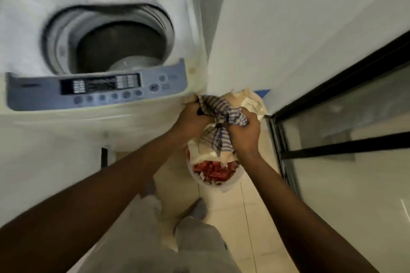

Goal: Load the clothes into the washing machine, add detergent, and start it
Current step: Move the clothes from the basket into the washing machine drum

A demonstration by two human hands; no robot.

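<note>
Though panel (97, 88) lettering blurs, both hands (193, 117) on clothes (221, 111).

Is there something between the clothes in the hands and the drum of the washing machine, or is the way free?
Nothing visible blocks it. The lid is up and the drum is open. Both hands grip the striped bundle of clothes above the bucket, right of the control panel.

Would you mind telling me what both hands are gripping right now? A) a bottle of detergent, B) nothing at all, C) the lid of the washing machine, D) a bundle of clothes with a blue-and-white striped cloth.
D: the left hand and the right hand both clutch the striped cloth in a bundle above the bucket, beside the open washing machine.
</note>
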